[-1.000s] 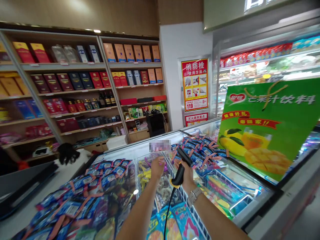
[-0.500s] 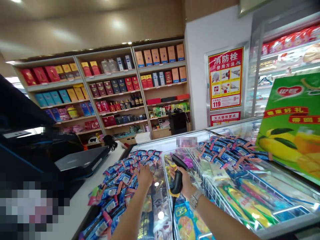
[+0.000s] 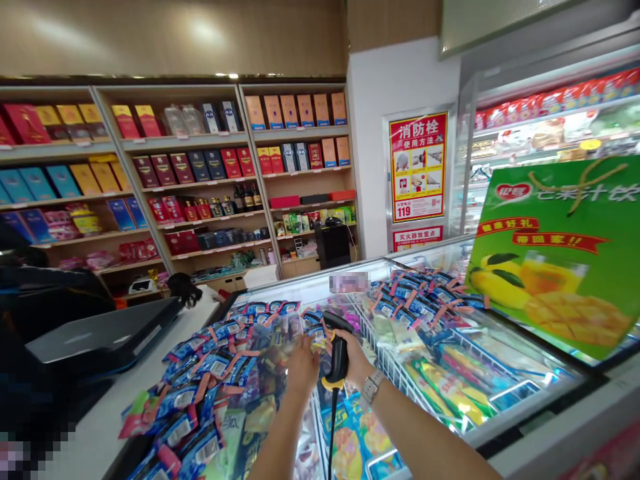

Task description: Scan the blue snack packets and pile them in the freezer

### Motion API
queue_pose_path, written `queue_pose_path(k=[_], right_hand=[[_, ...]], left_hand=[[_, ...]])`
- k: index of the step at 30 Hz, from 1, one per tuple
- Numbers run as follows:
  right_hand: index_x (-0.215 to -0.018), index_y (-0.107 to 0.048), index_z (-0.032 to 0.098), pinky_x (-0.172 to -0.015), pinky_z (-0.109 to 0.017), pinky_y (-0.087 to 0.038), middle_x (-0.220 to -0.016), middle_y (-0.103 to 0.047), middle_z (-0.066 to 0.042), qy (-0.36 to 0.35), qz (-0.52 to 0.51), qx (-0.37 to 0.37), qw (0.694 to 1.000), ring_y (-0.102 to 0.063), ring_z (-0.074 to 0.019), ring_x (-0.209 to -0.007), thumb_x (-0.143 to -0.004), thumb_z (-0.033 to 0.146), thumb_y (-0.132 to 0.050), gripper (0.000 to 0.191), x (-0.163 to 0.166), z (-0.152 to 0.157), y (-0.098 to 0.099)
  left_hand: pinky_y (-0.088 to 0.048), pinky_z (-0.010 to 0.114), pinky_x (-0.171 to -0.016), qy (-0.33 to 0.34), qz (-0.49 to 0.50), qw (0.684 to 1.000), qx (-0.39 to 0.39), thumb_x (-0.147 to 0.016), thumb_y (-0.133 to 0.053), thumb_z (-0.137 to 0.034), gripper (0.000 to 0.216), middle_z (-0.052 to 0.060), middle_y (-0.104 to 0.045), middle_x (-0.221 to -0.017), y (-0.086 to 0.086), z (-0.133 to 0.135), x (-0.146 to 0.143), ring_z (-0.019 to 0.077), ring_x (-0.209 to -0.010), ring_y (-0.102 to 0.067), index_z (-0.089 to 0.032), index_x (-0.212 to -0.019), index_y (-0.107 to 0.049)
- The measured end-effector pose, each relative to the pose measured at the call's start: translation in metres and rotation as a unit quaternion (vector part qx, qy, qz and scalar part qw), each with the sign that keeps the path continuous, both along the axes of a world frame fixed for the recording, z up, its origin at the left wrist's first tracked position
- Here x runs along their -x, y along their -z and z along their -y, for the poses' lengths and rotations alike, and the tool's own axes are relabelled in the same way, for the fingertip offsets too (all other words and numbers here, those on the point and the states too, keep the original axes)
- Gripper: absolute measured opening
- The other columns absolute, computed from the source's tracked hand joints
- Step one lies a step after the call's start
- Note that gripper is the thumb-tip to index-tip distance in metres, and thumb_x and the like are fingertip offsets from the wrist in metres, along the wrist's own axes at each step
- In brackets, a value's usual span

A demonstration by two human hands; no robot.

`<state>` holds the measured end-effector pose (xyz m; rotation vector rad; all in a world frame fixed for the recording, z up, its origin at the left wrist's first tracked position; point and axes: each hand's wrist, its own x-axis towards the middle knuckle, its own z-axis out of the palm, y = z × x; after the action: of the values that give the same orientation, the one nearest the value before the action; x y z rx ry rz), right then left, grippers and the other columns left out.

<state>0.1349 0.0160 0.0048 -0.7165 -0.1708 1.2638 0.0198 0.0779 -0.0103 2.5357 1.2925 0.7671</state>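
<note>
My right hand [image 3: 353, 360] is wrapped around a black and yellow barcode scanner [image 3: 339, 357], its cord hanging down and its head pointing away to the left. Close beside it on the left, my left hand [image 3: 303, 367] has its fingers drawn together at a few small blue and pink packets [image 3: 314, 320] under the scanner head. The fingertips are partly hidden, but they appear to grip one packet. A large pile of similar blue packets [image 3: 215, 367] lies on the freezer's glass top to the left. Another heap of them [image 3: 420, 297] lies on the right.
Through the freezer glass, white wire baskets [image 3: 400, 373] and frozen packages show. A green carton with mango pictures [image 3: 555, 260] stands at the right. Along the left run a white counter [image 3: 113, 400] and a dark flat device [image 3: 107, 333]. Stocked shelves [image 3: 200, 187] line the back wall.
My left hand has moved from the left pile toward the scanner, and a few blue packets now lie beneath its head. The scanner stays in my right hand. The view has turned to the right.
</note>
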Motion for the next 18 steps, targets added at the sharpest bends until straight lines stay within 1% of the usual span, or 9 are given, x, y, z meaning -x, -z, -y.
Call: queue_pose_path(k=[4,6,8,10,12,15,17,18], right_hand=[[-0.067,-0.057,0.021,-0.066,-0.027,-0.054,-0.060,-0.062,-0.002,0.009,-0.016,0.005,1.000,-0.065,-0.0167,-0.064,-0.074,0.031,-0.066,0.015,-0.002,-0.001,0.002],[-0.069,-0.060,0.020,-0.069,-0.028,-0.056,-0.064,-0.064,-0.003,0.007,-0.040,-0.006,0.999,-0.067,-0.0171,-0.069,-0.076,0.028,-0.064,0.011,-0.002,0.002,-0.002],[-0.074,-0.063,0.019,-0.073,-0.027,-0.056,-0.072,-0.068,-0.005,0.008,-0.066,-0.026,0.997,-0.069,-0.0175,-0.076,-0.078,0.024,-0.061,0.007,-0.001,0.007,-0.009],[-0.079,-0.066,0.018,-0.077,-0.027,-0.057,-0.082,-0.071,-0.007,0.005,-0.091,-0.045,0.995,-0.070,-0.0181,-0.084,-0.079,0.022,-0.058,0.009,0.000,0.013,-0.016],[-0.084,-0.067,0.017,-0.079,-0.028,-0.057,-0.090,-0.073,-0.009,-0.008,-0.112,-0.060,0.992,-0.070,-0.0193,-0.091,-0.080,0.023,-0.056,0.013,0.000,0.019,-0.020],[-0.091,-0.068,0.015,-0.081,-0.031,-0.058,-0.098,-0.073,-0.012,-0.040,-0.127,-0.079,0.988,-0.070,-0.0214,-0.098,-0.080,0.023,-0.056,0.018,0.001,0.024,-0.021],[-0.092,-0.067,0.014,-0.081,-0.032,-0.058,-0.099,-0.073,-0.013,-0.053,-0.125,-0.082,0.987,-0.070,-0.0226,-0.099,-0.079,0.022,-0.058,0.018,0.002,0.025,-0.019],[-0.091,-0.067,0.015,-0.081,-0.033,-0.058,-0.098,-0.074,-0.013,-0.056,-0.119,-0.080,0.988,-0.070,-0.0231,-0.098,-0.078,0.022,-0.060,0.017,0.003,0.024,-0.017]], left_hand=[[-0.044,0.042,-0.105,0.013,0.107,0.994,0.005,-0.089,-0.046,-0.022,0.033,0.015,-0.064,-0.125,0.004,-0.006,0.007,0.0265,-0.123,-0.057,-0.016,-0.114,-0.066],[-0.047,0.044,-0.102,-0.003,0.181,0.983,0.016,-0.087,-0.049,-0.025,0.030,0.015,-0.067,-0.118,0.005,-0.008,0.009,0.0276,-0.116,-0.061,-0.016,-0.111,-0.066],[-0.051,0.043,-0.095,-0.037,0.264,0.962,0.054,-0.085,-0.053,-0.030,0.033,0.015,-0.067,-0.119,0.005,-0.011,0.010,0.0278,-0.109,-0.065,-0.016,-0.113,-0.063],[-0.055,0.040,-0.089,-0.072,0.335,0.932,0.118,-0.083,-0.058,-0.034,0.039,0.015,-0.065,-0.123,0.003,-0.013,0.010,0.0270,-0.105,-0.068,-0.016,-0.118,-0.060],[-0.057,0.036,-0.085,-0.080,0.397,0.893,0.196,-0.081,-0.062,-0.034,0.041,0.014,-0.069,-0.118,0.001,-0.015,0.011,0.0254,-0.099,-0.070,-0.016,-0.118,-0.059],[-0.058,0.036,-0.084,-0.048,0.487,0.818,0.303,-0.080,-0.065,-0.030,0.031,0.010,-0.075,-0.091,-0.005,-0.014,0.013,0.0234,-0.086,-0.073,-0.013,-0.105,-0.064],[-0.059,0.036,-0.084,-0.029,0.529,0.774,0.346,-0.078,-0.069,-0.026,0.021,0.008,-0.074,-0.080,-0.009,-0.012,0.017,0.0223,-0.080,-0.073,-0.013,-0.093,-0.068],[-0.059,0.036,-0.083,-0.026,0.543,0.760,0.355,-0.075,-0.071,-0.024,0.017,0.007,-0.074,-0.078,-0.011,-0.010,0.019,0.0219,-0.079,-0.073,-0.013,-0.088,-0.069]])
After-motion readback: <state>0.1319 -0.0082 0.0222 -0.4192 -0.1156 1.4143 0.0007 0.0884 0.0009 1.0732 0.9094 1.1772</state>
